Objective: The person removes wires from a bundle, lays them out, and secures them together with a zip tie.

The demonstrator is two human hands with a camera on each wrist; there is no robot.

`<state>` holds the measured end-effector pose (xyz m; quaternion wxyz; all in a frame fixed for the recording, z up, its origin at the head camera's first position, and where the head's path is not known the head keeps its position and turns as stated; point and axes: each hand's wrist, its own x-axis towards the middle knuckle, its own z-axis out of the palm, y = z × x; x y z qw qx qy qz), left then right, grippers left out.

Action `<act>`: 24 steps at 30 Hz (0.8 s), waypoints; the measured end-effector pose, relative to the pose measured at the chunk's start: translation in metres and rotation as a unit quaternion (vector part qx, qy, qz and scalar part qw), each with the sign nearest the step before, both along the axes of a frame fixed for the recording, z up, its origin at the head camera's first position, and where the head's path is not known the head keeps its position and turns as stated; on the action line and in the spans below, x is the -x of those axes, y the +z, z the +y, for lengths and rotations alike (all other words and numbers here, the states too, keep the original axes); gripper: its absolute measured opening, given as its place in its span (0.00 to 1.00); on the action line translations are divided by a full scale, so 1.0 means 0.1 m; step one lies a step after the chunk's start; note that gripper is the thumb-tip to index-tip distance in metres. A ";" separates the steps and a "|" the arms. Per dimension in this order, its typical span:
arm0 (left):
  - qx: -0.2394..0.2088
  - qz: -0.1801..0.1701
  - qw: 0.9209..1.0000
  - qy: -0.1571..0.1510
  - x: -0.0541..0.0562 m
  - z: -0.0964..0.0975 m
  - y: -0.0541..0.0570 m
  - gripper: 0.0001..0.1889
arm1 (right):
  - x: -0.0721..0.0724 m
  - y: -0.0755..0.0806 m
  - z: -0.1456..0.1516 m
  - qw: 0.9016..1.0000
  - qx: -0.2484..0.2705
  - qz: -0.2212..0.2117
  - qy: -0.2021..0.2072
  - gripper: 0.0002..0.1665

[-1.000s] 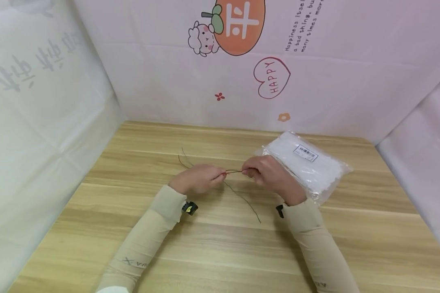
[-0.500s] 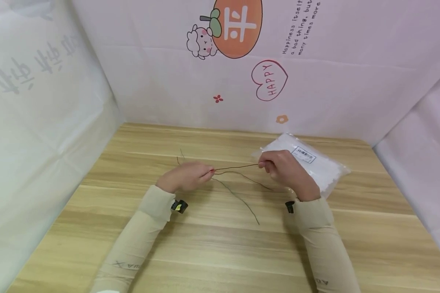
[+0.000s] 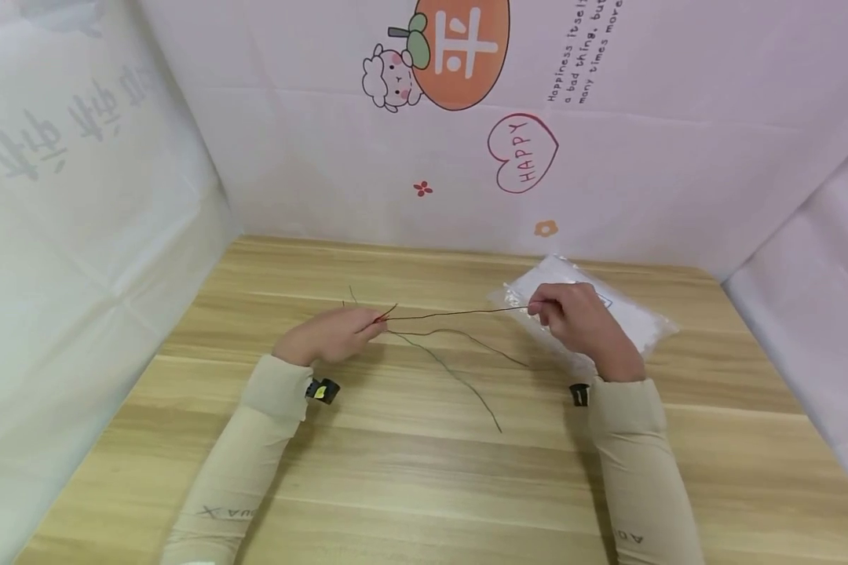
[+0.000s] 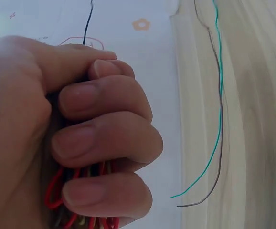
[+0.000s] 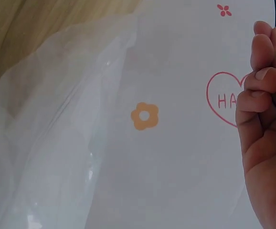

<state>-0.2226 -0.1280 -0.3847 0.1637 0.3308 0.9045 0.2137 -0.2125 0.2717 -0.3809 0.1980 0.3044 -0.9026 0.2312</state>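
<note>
My left hand [image 3: 330, 333] grips a folded bundle of thin wires, its red loops [image 4: 56, 192] showing below the curled fingers in the left wrist view. Between the hands a single wire [image 3: 459, 313] runs nearly straight. Its far end is pinched by my right hand [image 3: 571, 314], raised in front of the plastic bag. From the left hand a green wire [image 3: 459, 379] and a brownish wire [image 3: 480, 342] trail loosely to the right. Short wire ends [image 3: 352, 293] stick out behind the left hand. Most of the bundle is hidden in the palm.
A clear plastic bag [image 3: 632, 322] with white contents lies at the back right of the wooden table [image 3: 424, 486], partly behind the right hand. White printed cloth [image 3: 311, 157] hangs along the back and sides.
The hands have drawn apart, left hand to the left and right hand to the right. The wire between them now spans longer, and the brownish wire has come loose from the right hand.
</note>
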 end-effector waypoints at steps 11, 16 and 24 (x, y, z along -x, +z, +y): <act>-0.084 -0.079 0.993 0.006 -0.01 -0.02 0.08 0.20 | -0.02 -0.01 0.13 1.000 0.006 -0.005 -0.021 0.14; -0.128 -0.088 0.988 -0.003 0.02 -0.07 0.06 0.22 | -0.03 0.03 0.14 1.000 0.009 0.003 -0.020 0.14; -0.123 -0.075 0.990 -0.008 0.01 -0.12 0.11 0.24 | -0.03 0.06 0.16 1.000 0.007 -0.007 -0.027 0.11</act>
